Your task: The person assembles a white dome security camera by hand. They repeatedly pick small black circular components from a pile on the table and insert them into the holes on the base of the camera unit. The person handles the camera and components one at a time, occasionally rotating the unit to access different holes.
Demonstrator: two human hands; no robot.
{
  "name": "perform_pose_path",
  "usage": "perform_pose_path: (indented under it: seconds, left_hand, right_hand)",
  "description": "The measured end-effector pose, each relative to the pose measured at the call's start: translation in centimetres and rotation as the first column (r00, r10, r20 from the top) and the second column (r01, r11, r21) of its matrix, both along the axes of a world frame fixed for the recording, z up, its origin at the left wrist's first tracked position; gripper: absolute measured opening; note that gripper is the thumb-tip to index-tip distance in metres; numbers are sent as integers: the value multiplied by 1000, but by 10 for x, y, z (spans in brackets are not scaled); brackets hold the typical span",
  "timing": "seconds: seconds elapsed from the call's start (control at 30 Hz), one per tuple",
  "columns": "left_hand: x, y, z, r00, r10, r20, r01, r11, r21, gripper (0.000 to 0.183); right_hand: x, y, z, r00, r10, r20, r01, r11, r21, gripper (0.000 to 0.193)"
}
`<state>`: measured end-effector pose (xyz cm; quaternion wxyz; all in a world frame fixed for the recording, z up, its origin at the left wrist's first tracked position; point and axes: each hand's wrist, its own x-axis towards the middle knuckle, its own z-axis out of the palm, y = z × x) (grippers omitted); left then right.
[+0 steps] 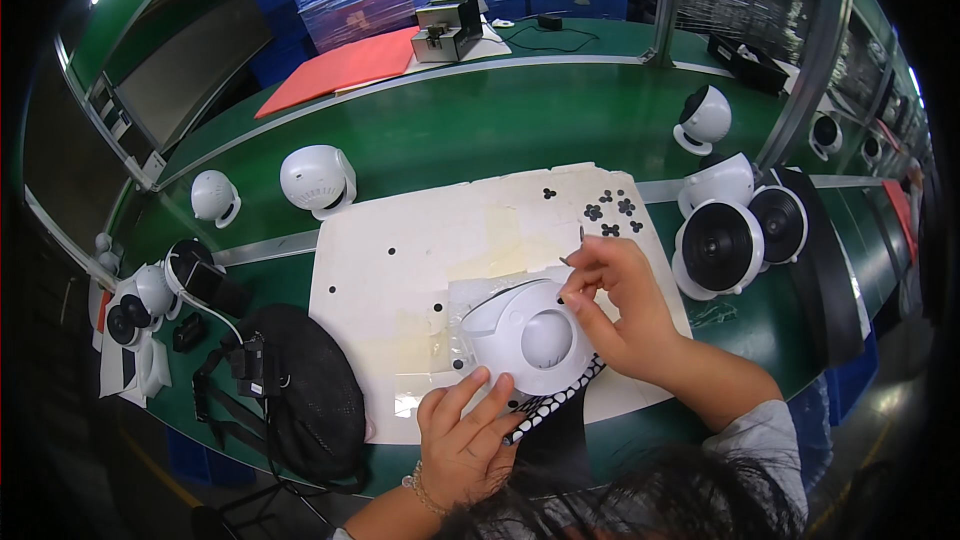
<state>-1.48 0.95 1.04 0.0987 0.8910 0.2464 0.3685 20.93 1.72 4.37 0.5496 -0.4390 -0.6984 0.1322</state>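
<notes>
A white rounded plastic housing [514, 328] with a large round opening lies on the pale board in front of me. My left hand [466, 437] rests at its near left edge, fingers outstretched, two tips touching the shell. At the housing's upper right, my right hand [622, 310] pinches thumb and fingers together; a small black round pad [561, 300] shows at their tips. A thin dark point sticks up above these fingers, too small to name. Against the housing's near side lies a black strip with rows of white circles [553, 406], partly covered by my left hand.
The pale board [385, 330] carries scattered black dots and black flower-shaped pieces [610, 212]. White round devices [318, 180] stand behind it, with black-fronted ones [718, 247] at right. A black mesh bag [305, 390] and cables lie left. A metal box [447, 30] stands on the back shelf.
</notes>
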Motion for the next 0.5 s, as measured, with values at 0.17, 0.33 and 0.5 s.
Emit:
perform_pose_path:
  seconds: [0.17,0.33,0.5]
  left_hand:
    - [-1,0,-1,1000,9,1,-9,1000,22,24]
    - [-1,0,2,1000,2,-1,-2,1000,16,24]
    - [0,2,3,1000,-2,-13,2,1000,29,24]
  right_hand:
    - [2,-8,8,854,-170,492,3,947,323,49]
    - [-3,-8,17,948,-132,288,82,981,177,47]
    - [-18,4,18,987,163,-15,-163,966,-201,49]
